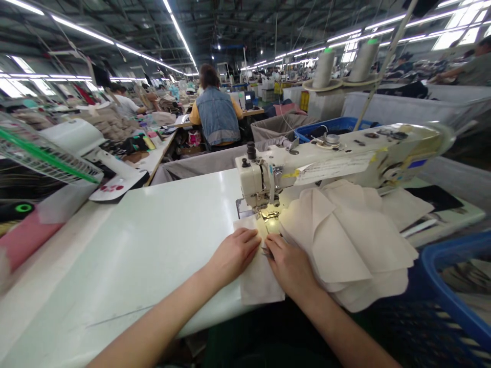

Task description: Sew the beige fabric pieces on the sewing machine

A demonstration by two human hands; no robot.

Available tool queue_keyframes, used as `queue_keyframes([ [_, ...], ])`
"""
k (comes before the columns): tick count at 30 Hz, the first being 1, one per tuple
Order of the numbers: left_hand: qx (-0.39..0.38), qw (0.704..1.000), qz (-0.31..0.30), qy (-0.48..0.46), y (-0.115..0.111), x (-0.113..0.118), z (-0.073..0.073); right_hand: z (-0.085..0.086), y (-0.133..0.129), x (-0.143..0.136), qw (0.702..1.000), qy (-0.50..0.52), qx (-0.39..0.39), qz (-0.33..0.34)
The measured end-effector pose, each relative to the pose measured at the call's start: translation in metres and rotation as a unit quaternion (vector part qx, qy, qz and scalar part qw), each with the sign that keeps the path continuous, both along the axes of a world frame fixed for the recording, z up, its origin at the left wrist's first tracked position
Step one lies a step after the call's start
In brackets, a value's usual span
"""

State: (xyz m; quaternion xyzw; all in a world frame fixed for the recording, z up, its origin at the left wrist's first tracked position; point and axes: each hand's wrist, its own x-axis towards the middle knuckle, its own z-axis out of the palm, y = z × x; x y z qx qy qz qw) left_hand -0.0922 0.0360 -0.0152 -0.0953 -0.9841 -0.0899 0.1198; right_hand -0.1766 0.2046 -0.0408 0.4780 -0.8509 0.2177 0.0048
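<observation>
A cream sewing machine (pixel 330 158) stands on the pale table (pixel 164 235), its lit needle area just ahead of my hands. A beige fabric piece (pixel 259 281) lies under the presser foot and reaches to the table's front edge. My left hand (pixel 236 253) rests on this piece with its fingers pressed together near the foot. My right hand (pixel 287 260) is closed at the piece's right edge, around a small dark metal tool (pixel 266 251), partly hidden by the fingers. Right of it, a fanned pile of beige fabric pieces (pixel 345 235) lies beside the machine.
A blue basket (pixel 433 266) is at the right, another blue basket (pixel 337 125) behind the machine. Thread cones (pixel 324 69) stand behind it. A white lamp-like device (pixel 115 179) and a wire rack (pixel 46 148) are at the left. A person in a denim vest (pixel 218 115) sits ahead.
</observation>
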Motion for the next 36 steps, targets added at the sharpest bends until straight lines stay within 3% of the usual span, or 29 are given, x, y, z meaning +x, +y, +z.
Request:
queue_keyframes([
  [4,-0.061,0.998,-0.006,0.011,0.004,0.007,-0.003,0.0,0.003,0.001,1.0,0.014,0.022,0.008],
  [9,-0.074,0.997,-0.002,0.013,0.005,0.008,-0.004,0.003,0.002,0.0,0.999,0.015,0.048,0.009],
  [22,-0.068,0.998,0.016,0.007,-0.031,-0.029,0.0,0.017,-0.034,-0.023,0.998,0.017,0.062,-0.02],
  [29,-0.04,0.998,0.012,0.048,-0.032,-0.024,-0.01,0.011,-0.002,-0.004,1.0,-0.007,-0.003,-0.028],
  [36,-0.018,0.999,-0.018,0.033,-0.024,-0.021,-0.002,-0.01,0.027,0.015,0.996,0.032,-0.085,0.003],
])
